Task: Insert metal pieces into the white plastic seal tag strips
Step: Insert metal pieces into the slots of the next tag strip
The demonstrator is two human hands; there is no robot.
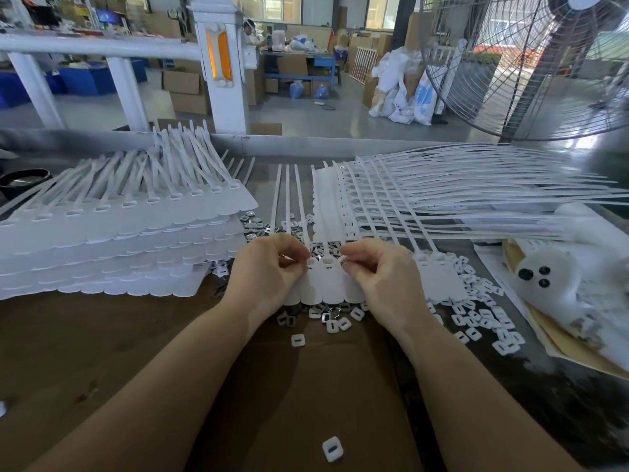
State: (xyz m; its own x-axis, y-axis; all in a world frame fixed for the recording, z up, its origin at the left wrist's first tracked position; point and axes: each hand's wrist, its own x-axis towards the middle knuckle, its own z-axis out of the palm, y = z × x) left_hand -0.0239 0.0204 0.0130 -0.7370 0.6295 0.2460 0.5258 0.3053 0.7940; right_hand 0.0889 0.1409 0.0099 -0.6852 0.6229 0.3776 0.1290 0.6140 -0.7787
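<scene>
Loose clip (332,449) lies nearest; left hand (269,272) and right hand (377,269) pinch the tag strip (321,282); seat each metal piece squarely, strip held flat

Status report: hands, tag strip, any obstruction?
Both hands, left and right, pinch white plastic seal tag strip. Loose square metal pieces lie around it. No obstruction.
</scene>
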